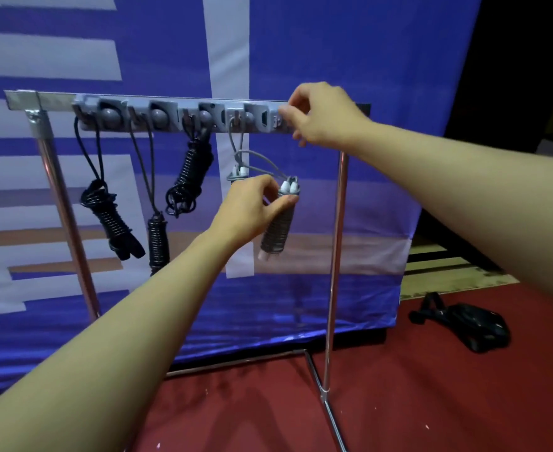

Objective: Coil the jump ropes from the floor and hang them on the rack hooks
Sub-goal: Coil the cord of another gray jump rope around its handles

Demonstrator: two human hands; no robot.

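Note:
A grey hook rail (pixel 177 106) runs along the top of a metal rack. Three coiled black jump ropes hang from its left hooks: the first black rope (pixel 110 220), the second black rope (pixel 157 239) and the third black rope (pixel 192 172). A grey rope loop (pixel 236 138) hangs from the fourth hook, its bundle hidden behind my left hand. My left hand (pixel 252 203) pinches a coiled grey jump rope (pixel 278 226) with white handle tips near its top. My right hand (pixel 320 115) is at the rail's right end, fingers curled at the last hook; what it pinches is hidden.
The rack stands on thin chrome legs (pixel 333 256) with a floor foot reaching toward me on the red floor (pixel 399 402). A blue and white banner (pixel 333 60) hangs right behind the rack. A black object (pixel 464 324) lies on the floor at right, near wooden boards (pixel 447 272).

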